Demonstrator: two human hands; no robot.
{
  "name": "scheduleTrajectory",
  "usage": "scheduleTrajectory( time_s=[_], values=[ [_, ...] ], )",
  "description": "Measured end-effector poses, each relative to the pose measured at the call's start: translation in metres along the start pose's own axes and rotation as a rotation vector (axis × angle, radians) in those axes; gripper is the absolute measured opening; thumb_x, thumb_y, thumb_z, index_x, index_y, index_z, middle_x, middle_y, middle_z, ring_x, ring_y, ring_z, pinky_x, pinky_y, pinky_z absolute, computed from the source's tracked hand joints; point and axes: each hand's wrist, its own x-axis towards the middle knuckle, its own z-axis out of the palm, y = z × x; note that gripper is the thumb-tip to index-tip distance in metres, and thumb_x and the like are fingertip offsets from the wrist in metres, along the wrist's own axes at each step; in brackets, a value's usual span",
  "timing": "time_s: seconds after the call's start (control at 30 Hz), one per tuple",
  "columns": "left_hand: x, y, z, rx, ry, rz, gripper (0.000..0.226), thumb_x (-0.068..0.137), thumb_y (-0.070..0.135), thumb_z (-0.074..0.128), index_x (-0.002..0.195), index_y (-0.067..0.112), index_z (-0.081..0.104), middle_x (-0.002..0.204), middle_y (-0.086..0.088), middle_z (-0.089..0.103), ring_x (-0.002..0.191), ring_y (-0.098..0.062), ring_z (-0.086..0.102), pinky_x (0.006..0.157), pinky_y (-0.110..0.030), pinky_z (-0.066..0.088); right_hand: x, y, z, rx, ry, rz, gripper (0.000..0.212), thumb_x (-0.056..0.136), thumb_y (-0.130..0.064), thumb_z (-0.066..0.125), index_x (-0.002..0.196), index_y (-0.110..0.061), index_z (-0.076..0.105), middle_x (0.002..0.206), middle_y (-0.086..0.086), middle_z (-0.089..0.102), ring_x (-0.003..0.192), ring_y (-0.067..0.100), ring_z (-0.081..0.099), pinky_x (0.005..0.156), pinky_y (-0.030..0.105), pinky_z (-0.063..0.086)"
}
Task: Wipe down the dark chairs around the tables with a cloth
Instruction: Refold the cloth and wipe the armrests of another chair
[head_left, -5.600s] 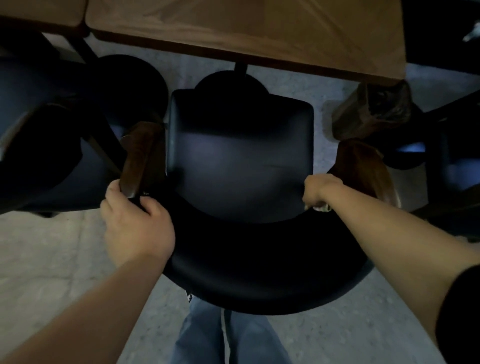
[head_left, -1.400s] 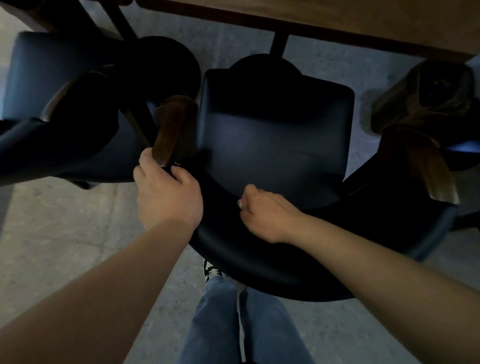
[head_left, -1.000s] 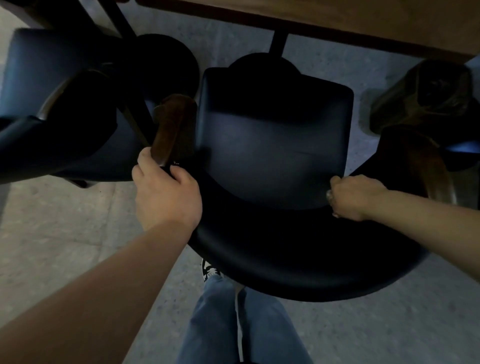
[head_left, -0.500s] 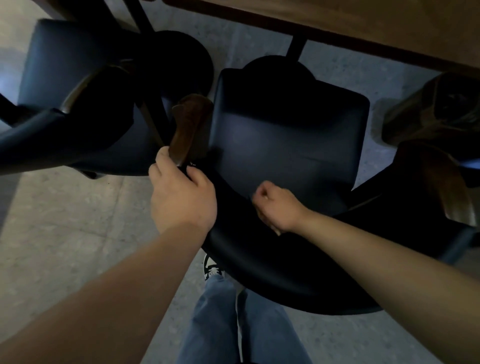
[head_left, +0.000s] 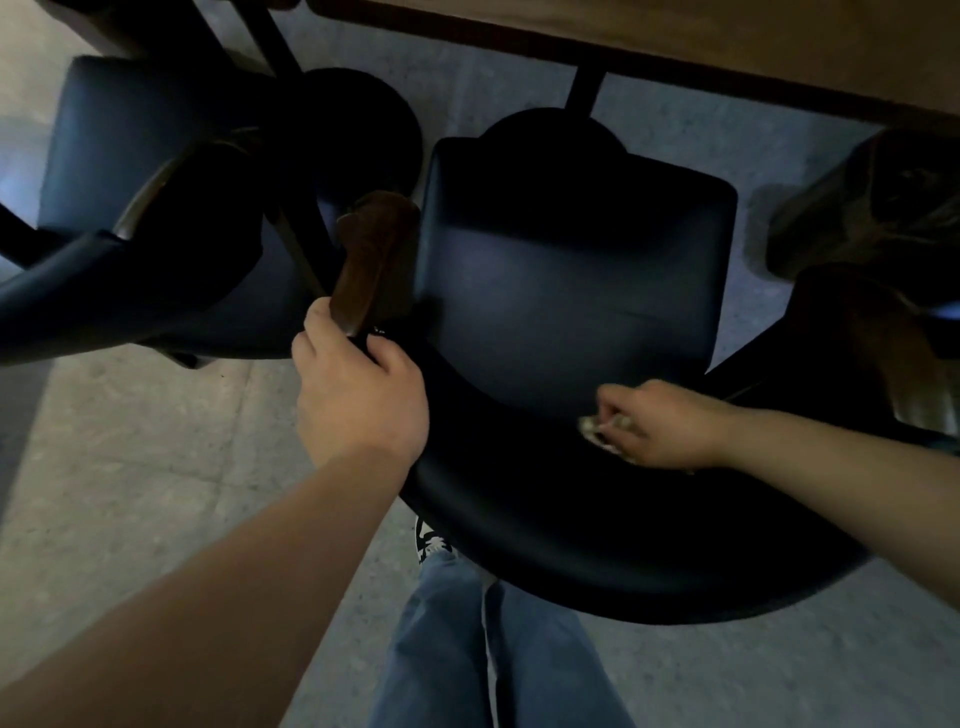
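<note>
floor: grey concrete | jeans: blue, at bottom centre | shoe: dark, white print

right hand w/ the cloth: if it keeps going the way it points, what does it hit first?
The right hand, gripping the cloth, points toward the left hand along the chair's curved backrest. Likely nothing before that hand; depth is unclear.

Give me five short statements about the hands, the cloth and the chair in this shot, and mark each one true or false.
1. The left hand grips the chair near its wooden armrest. True.
2. The right hand holds nothing. False: it holds a light cloth against the curved backrest.
3. The chair stands tucked toward a wooden table. True.
4. The cloth lies on the floor. False: it is in the right hand.
5. Both hands are on the seat cushion. False: both are at the backrest.
</note>
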Motion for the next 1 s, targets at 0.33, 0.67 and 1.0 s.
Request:
scheduleTrajectory(
  time_s=[0.33, 0.67, 1.0],
  values=[
    [0.002, 0.000, 0.002, 0.008, 0.022, 0.001, 0.045, 0.097, 0.025, 0.044, 0.140, 0.018, 0.036, 0.134, -0.006, 0.044, 0.109, -0.027, 0.052, 0.080, -0.032, 0.034, 0.033, -0.037, 0.008, 0.275, 0.068, 0.114, 0.020, 0.092, -0.031, 0.053, 0.075, -0.021, 0.050, 0.088, 0.001, 0.062, 0.086, 0.022, 0.059, 0.070, 0.026, 0.043],
    [0.002, 0.000, 0.002, 0.037, 0.031, 0.003, 0.045, 0.097, 0.025, 0.043, 0.141, 0.018, 0.035, 0.135, -0.008, 0.043, 0.105, -0.029, 0.053, 0.077, -0.034, 0.034, 0.033, -0.057, 0.020, 0.264, 0.203, 0.078, 0.019, 0.086, -0.030, 0.053, 0.070, -0.021, 0.049, 0.078, 0.002, 0.060, 0.079, 0.026, 0.060, 0.059, 0.022, 0.033],
    [0.003, -0.002, 0.003, 0.045, 0.047, 0.002, 0.046, 0.097, 0.026, 0.043, 0.142, 0.019, 0.034, 0.135, -0.007, 0.044, 0.105, -0.027, 0.053, 0.077, -0.032, 0.033, 0.002, 0.030, -0.024, -0.231, -0.144, 0.601, 0.013, 0.074, -0.014, 0.066, 0.079, -0.015, 0.054, 0.082, 0.001, 0.048, 0.083, 0.025, 0.057, 0.068, 0.033, 0.046]
  ],
)
